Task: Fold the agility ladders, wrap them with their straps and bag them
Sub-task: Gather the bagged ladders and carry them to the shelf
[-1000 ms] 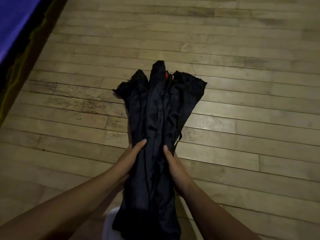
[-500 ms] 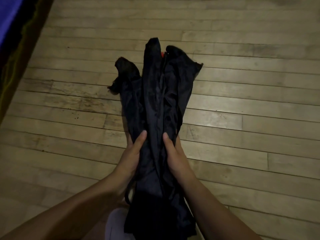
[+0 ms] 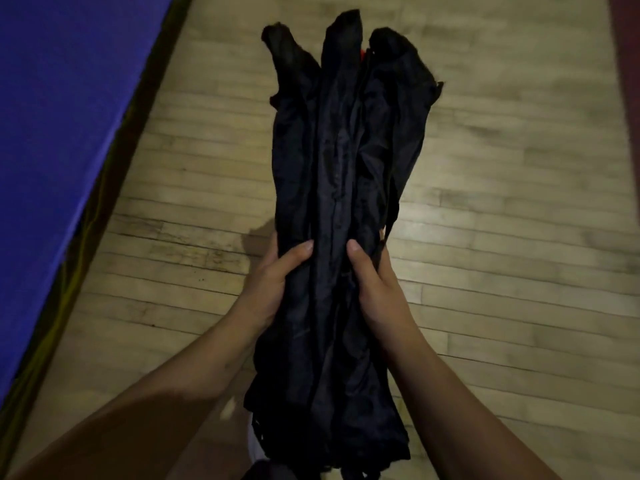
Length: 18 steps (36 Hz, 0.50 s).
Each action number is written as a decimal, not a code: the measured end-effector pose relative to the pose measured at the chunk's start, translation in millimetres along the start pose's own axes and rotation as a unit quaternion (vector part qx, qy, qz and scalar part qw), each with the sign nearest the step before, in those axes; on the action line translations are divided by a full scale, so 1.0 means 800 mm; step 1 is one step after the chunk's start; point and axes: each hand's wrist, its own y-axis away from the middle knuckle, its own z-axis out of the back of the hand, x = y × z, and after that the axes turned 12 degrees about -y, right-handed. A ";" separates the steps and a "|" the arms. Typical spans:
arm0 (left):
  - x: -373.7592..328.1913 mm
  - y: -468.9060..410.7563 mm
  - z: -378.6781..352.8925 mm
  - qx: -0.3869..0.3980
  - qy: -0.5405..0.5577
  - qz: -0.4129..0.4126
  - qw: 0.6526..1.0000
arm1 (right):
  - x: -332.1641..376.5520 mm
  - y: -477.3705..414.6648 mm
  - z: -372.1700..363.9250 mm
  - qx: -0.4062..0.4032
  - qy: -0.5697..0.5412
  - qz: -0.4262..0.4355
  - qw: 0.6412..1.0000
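Note:
A long bundle of black fabric bags (image 3: 341, 188) stands lengthwise in front of me, held above the wooden floor. It shows three bunched ends at the top, and a sliver of red (image 3: 362, 55) peeks out between two of them. My left hand (image 3: 273, 289) grips the bundle's left side with the thumb on top. On the right side, my right hand (image 3: 375, 289) grips it the same way. A thin black strap (image 3: 393, 216) hangs along the right edge. What the bags contain is hidden.
A blue mat (image 3: 62, 140) with a dark, yellow-trimmed edge runs along the left. Pale wooden floorboards (image 3: 519, 209) spread around the bundle. A dark reddish strip (image 3: 627, 64) shows at the top right corner.
Both hands have lifted the bundle higher and further forward, still gripping it at the same spot. The view has swung so that the blue mat fills more of the left side.

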 end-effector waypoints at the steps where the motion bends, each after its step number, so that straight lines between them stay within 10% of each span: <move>1: -0.024 0.011 -0.004 -0.003 0.005 -0.003 1.000 | 0.022 0.012 -0.008 0.001 0.000 0.001 1.000; 18: -0.698 0.318 0.038 -0.091 -0.134 -0.147 0.976 | 0.620 0.335 -0.289 0.099 0.018 0.077 0.992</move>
